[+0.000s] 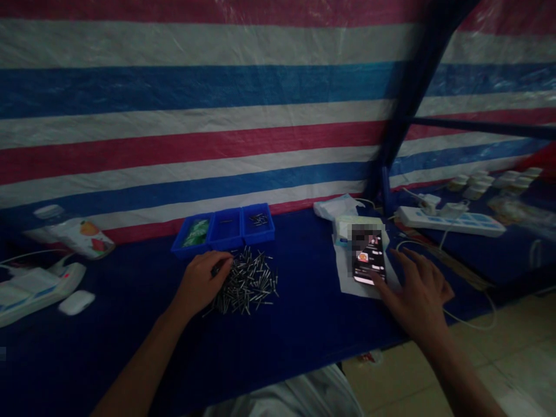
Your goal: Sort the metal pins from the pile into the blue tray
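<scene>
A heap of small metal pins or rivets point(249, 284) lies on the blue table point(299, 313). My left hand point(204, 278) rests at the heap's left edge, its thumb and fingers curled together; what they pinch, if anything, is too small to name. Behind the heap stand three joined blue bins point(226, 230): green pieces point(196, 233) in the left one, very little in the middle one, a few metal pieces point(258, 219) in the right one. A lit phone point(369, 260) leans on a pack over white paper point(345, 278). My right hand point(414, 289) is spread beside it, thumb at its lower edge.
At the left are a power strip point(43, 289), a white case point(77, 302) and a labelled bottle point(82, 234). Another power strip point(452, 222) with cables and several small jars point(478, 186) stand at the right. A dark blue frame post point(399, 127) rises behind.
</scene>
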`<state>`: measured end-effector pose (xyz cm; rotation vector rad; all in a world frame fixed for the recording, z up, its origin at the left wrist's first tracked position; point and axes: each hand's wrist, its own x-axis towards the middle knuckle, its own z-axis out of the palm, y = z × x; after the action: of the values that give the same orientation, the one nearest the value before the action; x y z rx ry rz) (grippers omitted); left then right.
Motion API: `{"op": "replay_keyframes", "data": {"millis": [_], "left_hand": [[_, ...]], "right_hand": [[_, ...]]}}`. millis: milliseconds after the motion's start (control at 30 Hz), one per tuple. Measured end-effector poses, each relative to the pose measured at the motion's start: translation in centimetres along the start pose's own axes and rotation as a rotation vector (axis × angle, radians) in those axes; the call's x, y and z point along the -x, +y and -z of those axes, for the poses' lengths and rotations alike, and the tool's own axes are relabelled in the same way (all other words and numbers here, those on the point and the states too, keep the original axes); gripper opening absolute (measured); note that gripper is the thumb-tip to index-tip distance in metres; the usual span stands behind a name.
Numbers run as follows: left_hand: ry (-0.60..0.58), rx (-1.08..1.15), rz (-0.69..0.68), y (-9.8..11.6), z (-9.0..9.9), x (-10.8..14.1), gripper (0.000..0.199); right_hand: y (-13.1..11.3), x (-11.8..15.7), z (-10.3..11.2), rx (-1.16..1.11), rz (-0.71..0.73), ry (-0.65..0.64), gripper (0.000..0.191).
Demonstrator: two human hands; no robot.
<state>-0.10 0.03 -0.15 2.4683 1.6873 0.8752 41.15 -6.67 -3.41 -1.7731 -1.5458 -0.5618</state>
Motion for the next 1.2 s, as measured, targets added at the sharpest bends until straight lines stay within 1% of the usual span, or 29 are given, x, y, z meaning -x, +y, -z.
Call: {"op": "replay_keyframes", "data": {"millis": [67, 100, 133, 167, 200, 233, 267, 300, 367, 400, 433, 500, 533, 600, 733, 833, 1000, 1200], "left_hand": [[-0.002, -0.001, 0.002, 0.1, 0.0, 0.0, 0.029], [-0.003, 0.0, 0.003, 0.2, 0.1, 0.0, 0.029], [-0.006, 0.003, 0.002, 0.3, 0.1, 0.0, 0.029], [-0.015, 0.007, -0.001, 0.3, 0.2, 0.0, 0.028], [-0.032, 0.014, -0.011, 0.4, 0.2, 0.0, 0.027], [-0.055, 0.019, -0.023, 0.5, 0.3, 0.0, 0.026], [-0.083, 0.022, -0.04, 0.5, 0.4, 0.0, 0.025], [-0.114, 0.022, -0.06, 0.6, 0.4, 0.0, 0.024], [-0.168, 0.002, -0.088, 0.5, 0.6, 0.0, 0.022], [-0.184, -0.018, -0.087, 0.5, 0.6, 0.0, 0.021], [-0.194, -0.04, -0.077, 0.5, 0.6, 0.0, 0.021], [-0.201, -0.083, -0.047, 0.4, 0.6, 0.0, 0.02], [-0.201, -0.099, -0.036, 0.4, 0.6, 0.0, 0.02], [-0.21, -0.115, -0.03, 0.4, 0.5, -0.1, 0.02], [-0.213, -0.131, -0.014, 0.6, 0.2, -0.1, 0.02], [-0.215, -0.127, -0.004, 0.7, 0.1, 0.0, 0.021], [-0.209, -0.094, -0.004, 0.5, 0.1, 0.0, 0.021], [-0.192, -0.035, -0.002, 0.6, 0.1, 0.0, 0.021]], "right_hand": [[-0.1, 0.6, 0.5, -0.164, 0.071, 0.179, 0.026], [-0.6, 0.9, 0.9, -0.26, 0.104, 0.267, 0.018], [-1.5, 1.1, 1.2, -0.354, 0.141, 0.332, 0.017], [-2.7, 1.1, 1.5, -0.435, 0.173, 0.359, 0.019], [-4.4, 0.9, 1.7, -0.503, 0.202, 0.327, 0.021], [-6.3, 0.6, 1.9, -0.565, 0.278, 0.228, 0.02], [-8.5, -0.1, 1.9, -0.603, 0.365, 0.092, 0.017], [-10.8, -0.9, 1.7, -0.602, 0.473, -0.097, 0.014], [-15.2, -3.0, 0.7, -0.497, 0.695, -0.459, 0.014], [-17.0, -4.1, 0.0, -0.445, 0.769, -0.574, 0.016], [-18.5, -5.1, -0.9, -0.391, 0.805, -0.652, 0.019], [-20.5, -6.6, -2.6, -0.278, 0.781, -0.735, 0.024], [-21.1, -7.0, -3.3, -0.245, 0.75, -0.741, 0.026], [-21.4, -7.1, -4.4, -0.205, 0.674, -0.729, 0.029], [-20.5, -6.1, -5.3, -0.189, 0.594, -0.709, 0.033], [-19.9, -5.7, -5.6, -0.19, 0.588, -0.753, 0.035], [-19.8, -5.6, -6.1, -0.223, 0.615, -0.822, 0.032], [-19.6, -5.6, -6.4, -0.278, 0.636, -0.822, 0.026]]}}
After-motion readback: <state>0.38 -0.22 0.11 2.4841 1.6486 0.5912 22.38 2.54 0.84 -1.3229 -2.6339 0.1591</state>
